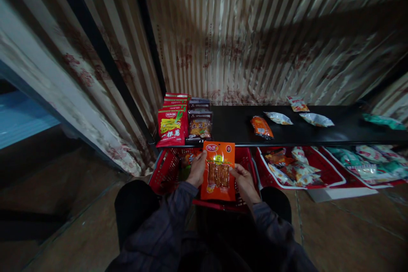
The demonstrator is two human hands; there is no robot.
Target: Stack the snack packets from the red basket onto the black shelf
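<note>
An orange snack packet (219,174) with a clear window showing brown sticks is held upright between my hands. My left hand (198,169) pinches its left edge, while my right hand (245,182) grips the right edge, thumb on the front. Below and behind it is a red basket (165,170), with a few packets inside partly hidden by my left hand. On the black shelf (231,125) just beyond, red snack packets (172,125) stand in a row at the left end. Dark potato-chip packets (200,125) stand right beside them.
Farther right on the shelf lie an orange packet (262,127), white packets (279,117) and a green packet (384,121). A second red basket (334,174) holds several packets; another beside it holds green and white ones. Black posts (148,29) and a striped curtain (229,51) stand behind.
</note>
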